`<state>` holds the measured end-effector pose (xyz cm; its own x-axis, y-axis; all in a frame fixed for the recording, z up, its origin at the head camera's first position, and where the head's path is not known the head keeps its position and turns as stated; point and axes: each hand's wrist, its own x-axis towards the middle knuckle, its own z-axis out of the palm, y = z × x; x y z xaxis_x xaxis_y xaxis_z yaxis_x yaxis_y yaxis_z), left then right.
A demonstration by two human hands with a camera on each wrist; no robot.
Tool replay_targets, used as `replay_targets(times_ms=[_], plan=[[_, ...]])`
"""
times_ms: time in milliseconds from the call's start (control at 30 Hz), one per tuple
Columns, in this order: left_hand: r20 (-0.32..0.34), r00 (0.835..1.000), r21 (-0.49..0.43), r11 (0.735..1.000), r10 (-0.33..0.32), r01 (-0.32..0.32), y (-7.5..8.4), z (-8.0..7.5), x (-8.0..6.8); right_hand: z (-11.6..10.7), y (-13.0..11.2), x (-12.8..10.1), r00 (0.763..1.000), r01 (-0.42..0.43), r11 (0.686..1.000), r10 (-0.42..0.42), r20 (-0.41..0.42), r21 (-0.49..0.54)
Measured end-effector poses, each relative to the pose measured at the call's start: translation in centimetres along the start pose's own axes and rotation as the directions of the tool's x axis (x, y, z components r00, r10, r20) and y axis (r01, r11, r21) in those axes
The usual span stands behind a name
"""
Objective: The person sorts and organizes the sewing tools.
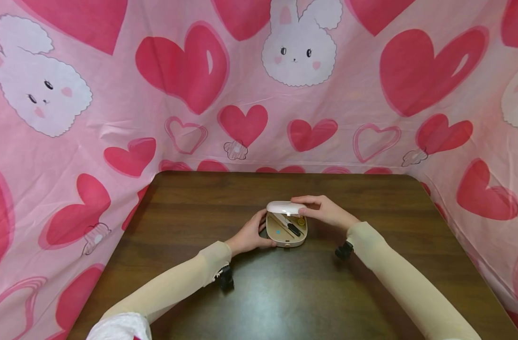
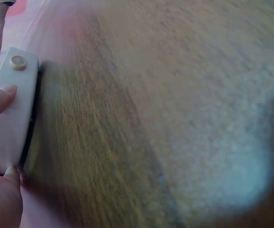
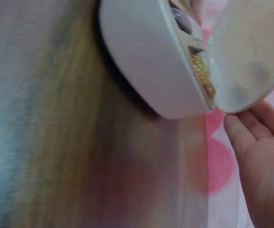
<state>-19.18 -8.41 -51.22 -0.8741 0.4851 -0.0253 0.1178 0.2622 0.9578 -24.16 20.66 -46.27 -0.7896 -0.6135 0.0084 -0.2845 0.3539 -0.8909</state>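
Note:
A small white case (image 1: pixel 292 244) with rounded corners sits on the table, its lid (image 1: pixel 283 207) raised at the far side. Inside lie a black-handled tool (image 1: pixel 293 229), a thin stick (image 1: pixel 280 223), a gold-coloured round item (image 1: pixel 301 221) and a tiny blue piece (image 1: pixel 278 232). My left hand (image 1: pixel 251 234) grips the case's left side, thumb at the front corner and fingers along the wall. My right hand (image 1: pixel 327 211) pinches the lid's right end between thumb and fingers. A round button (image 2: pixel 18 62) shows on the case front in the left wrist view.
The dark wooden table (image 1: pixel 191 203) has rounded far corners. Pink cloth (image 1: pixel 250 94) printed with hearts and rabbits hangs close around its back and sides. A black wrist camera (image 1: pixel 226 278) sits under the left forearm, another wrist camera (image 1: pixel 344 250) under the right.

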Motion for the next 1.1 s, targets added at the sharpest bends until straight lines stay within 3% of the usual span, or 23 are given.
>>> replay_targets(times_ms=[167,567,1100], plan=[[-0.002,1.000,-0.020,1.000,-0.021,0.021,0.2,-0.1,-0.1,0.6,0.4,-0.3,0.998,0.062,0.998,-0.062,0.013,0.003],[-0.002,0.999,-0.034,0.999,-0.040,0.040,0.4,0.0,-0.2,1.0,0.5,-1.1,0.999,0.042,0.997,-0.040,0.028,-0.071],[-0.002,0.999,-0.033,0.998,-0.052,0.051,0.1,0.1,0.0,1.7,1.2,-1.5,0.993,0.120,0.983,-0.116,0.032,-0.141]])
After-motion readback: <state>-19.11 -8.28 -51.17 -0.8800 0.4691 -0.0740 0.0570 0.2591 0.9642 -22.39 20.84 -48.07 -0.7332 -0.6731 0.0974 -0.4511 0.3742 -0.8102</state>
